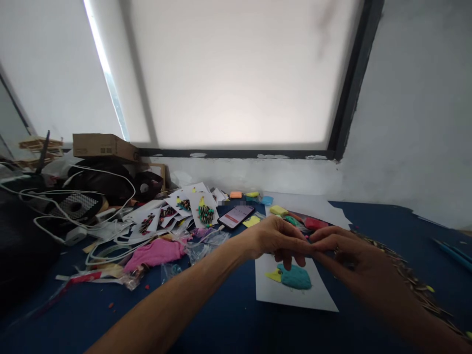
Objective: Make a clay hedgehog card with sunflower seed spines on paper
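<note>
Meeting at the fingertips right of centre, left hand (pixel 277 238) and right hand (pixel 360 250) should press lightly. What's pinched, I can't tell.

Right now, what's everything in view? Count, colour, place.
Table: 1, dark blue, foreground
Sheet: 1, white, by the hands
Figure: 1, turquoise and yellow, on sheet
Blocks: several, orange/yellow/blue, table's far side
Phone: 1, screen lit, left of blocks
Cards: several, white, left of phone
Pink bundle: 1, pink, left
Cables: several, white, left
Box: 1, brown, back left
Blinds: white, behind; count unclear
Seed-like bits: many, brownish, right
Hands: 2, left and right, fingertips together over sheet
</note>
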Demonstrator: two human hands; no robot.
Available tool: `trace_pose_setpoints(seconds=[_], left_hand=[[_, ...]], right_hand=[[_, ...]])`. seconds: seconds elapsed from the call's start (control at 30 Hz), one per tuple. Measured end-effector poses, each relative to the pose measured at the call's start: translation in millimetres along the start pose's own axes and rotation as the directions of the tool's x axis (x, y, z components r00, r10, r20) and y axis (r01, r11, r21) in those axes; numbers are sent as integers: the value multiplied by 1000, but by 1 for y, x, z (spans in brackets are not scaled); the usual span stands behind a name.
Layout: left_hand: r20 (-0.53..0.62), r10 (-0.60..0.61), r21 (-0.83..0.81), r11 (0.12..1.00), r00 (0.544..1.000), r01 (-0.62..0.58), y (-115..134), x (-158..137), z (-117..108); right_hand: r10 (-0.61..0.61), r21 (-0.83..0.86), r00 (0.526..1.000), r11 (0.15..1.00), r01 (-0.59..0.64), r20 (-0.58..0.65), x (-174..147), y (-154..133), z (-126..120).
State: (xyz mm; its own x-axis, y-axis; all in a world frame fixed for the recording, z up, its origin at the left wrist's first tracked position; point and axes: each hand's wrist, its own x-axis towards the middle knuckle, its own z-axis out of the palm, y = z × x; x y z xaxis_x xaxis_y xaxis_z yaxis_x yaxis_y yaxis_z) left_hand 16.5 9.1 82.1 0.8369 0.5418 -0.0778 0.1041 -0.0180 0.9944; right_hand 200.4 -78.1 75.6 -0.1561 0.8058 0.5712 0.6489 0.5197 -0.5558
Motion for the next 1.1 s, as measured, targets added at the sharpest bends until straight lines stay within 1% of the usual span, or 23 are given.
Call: trace_pose_setpoints(seconds=[0.1, 0.27, 0.4, 0.5, 0.6, 0.73, 0.8, 0.87, 1.0, 1.03, 1.1], left_hand=[[35, 2, 1, 1000, 999, -2, -1, 0, -2], [63, 58, 5, 998, 996, -58, -3, 1, -6], [82, 48, 11, 999, 995, -49, -4, 1, -8], [80, 44, 6, 999, 996, -44, -4, 2, -9], [90, 44, 12, 999, 995, -45, -4, 1, -8], [110, 51, 35, 998, 993, -55, -5, 1, -10], [104, 59, 97, 993, 993, -69, -7, 2, -15], [56, 48, 230, 971, 997, -60, -10, 2, -20], [-122, 20, 459, 887, 992, 39, -21, 6, -27], [-146, 11, 502, 862, 989, 65, -24, 7, -27], [-157, -7, 580, 809, 988, 97, -28, 8, -27]], right_hand=[[17, 17, 1000, 1000, -17, 2, 0, 0, 0], [52, 33, 998, 998, -53, 19, 0, 3, 0], [77, 61, 996, 995, -79, 36, 0, 5, -1], [71, 83, 995, 994, -76, 64, 0, 6, -1], [43, 45, 997, 998, -46, 69, 0, 5, -1], [-5, -61, 999, 998, 7, 34, -1, 5, -2], [-25, -128, 1000, 991, 27, 18, -2, 7, -1], [-53, -214, 998, 975, 59, 31, -4, 10, 0], [-155, -394, 982, 900, 187, 110, -14, 16, 12], [-185, -428, 975, 876, 221, 124, -16, 18, 16], [-222, -470, 964, 841, 267, 150, -22, 20, 23]])
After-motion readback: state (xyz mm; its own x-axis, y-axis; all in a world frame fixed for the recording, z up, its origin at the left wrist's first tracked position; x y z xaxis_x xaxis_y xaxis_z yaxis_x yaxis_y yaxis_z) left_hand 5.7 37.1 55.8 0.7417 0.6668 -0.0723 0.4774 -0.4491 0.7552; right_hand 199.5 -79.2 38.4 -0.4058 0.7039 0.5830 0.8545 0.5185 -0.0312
